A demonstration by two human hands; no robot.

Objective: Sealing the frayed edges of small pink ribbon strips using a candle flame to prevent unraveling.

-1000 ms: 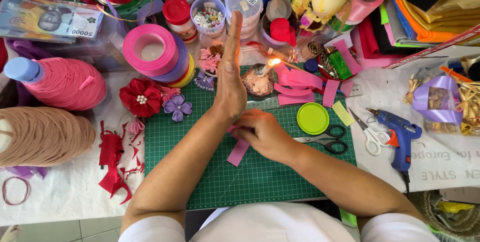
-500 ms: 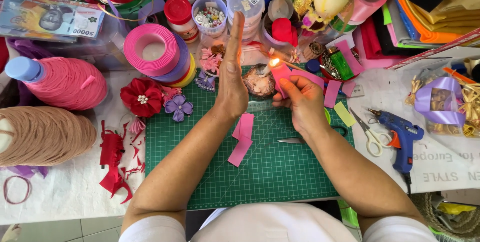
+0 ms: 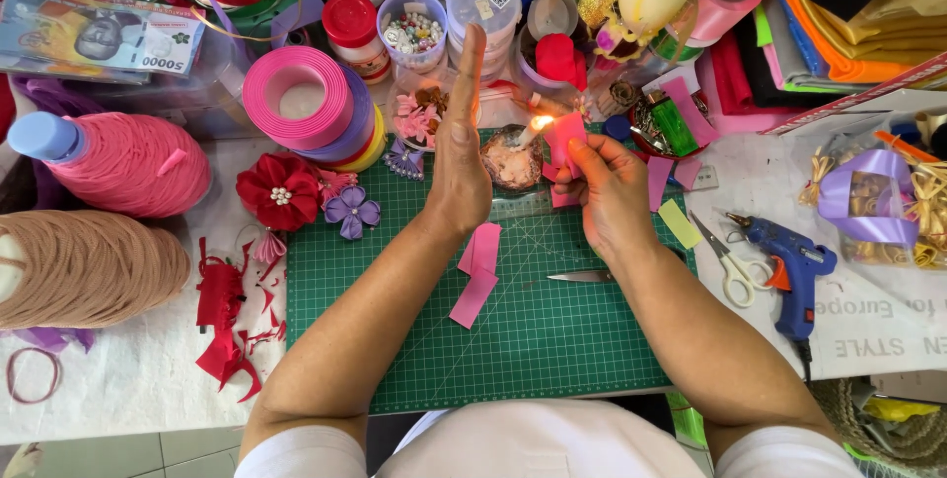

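Observation:
My left hand (image 3: 462,147) stands on edge with flat, straight fingers, just left of a small candle flame (image 3: 538,125). It holds nothing. My right hand (image 3: 604,190) pinches a pink ribbon piece (image 3: 566,138) and keeps its edge against the flame. The candle (image 3: 513,157) sits in a shallow round holder at the far edge of the green cutting mat (image 3: 552,340). Two more pink ribbon pieces (image 3: 477,271) lie on the mat below my left wrist.
Pink ribbon rolls (image 3: 306,103), a red fabric flower (image 3: 279,192) and a purple one (image 3: 352,212) lie left. Thread cones (image 3: 128,167) are further left. Scissors (image 3: 730,261) and a blue glue gun (image 3: 789,261) lie right. Jars crowd the back. A blade (image 3: 582,277) rests on the mat.
My right hand rose from the mat, where it lay over the pink pieces, and carried one piece up to the flame. My left hand stayed upright beside the candle.

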